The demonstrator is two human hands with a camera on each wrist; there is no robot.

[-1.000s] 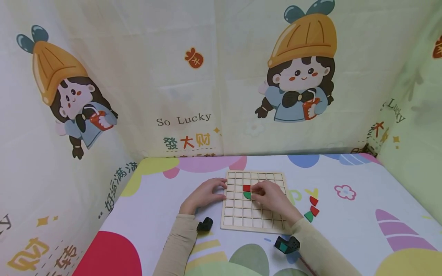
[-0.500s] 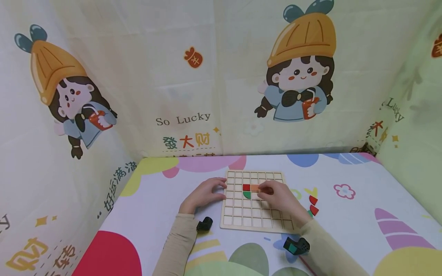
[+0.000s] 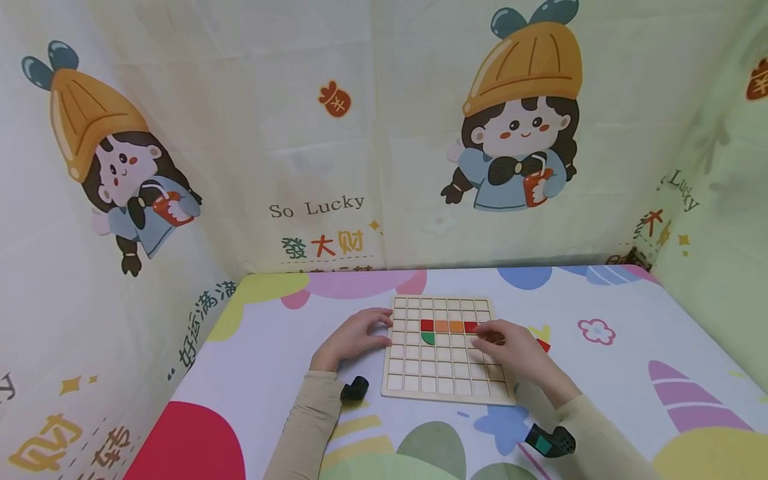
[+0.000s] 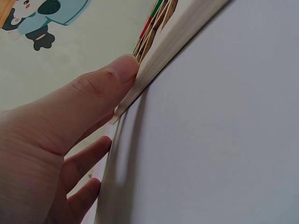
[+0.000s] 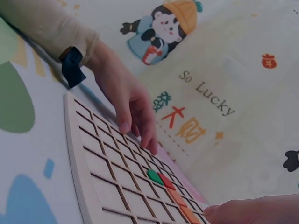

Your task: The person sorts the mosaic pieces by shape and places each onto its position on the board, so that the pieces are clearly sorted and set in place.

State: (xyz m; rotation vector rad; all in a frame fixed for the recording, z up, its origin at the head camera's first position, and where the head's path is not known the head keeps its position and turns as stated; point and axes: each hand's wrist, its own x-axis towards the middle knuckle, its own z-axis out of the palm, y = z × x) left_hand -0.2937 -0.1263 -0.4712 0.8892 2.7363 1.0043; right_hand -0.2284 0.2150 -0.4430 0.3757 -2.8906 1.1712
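One pale wooden grid board (image 3: 429, 369) was touched at its left edge by the left hand (image 3: 354, 339), fingers loosely parted. By the right hand's (image 3: 517, 347) fingertips a red square tile (image 3: 470, 327) was met, whether pinched unclear. Leftward in cells were set two orange square tiles (image 3: 441, 326), another red tile (image 3: 427, 325), a green quarter-round tile (image 3: 428, 339).

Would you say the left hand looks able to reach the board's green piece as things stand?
Probably yes: only bare cells separate the left hand, touching the board, from the green piece.
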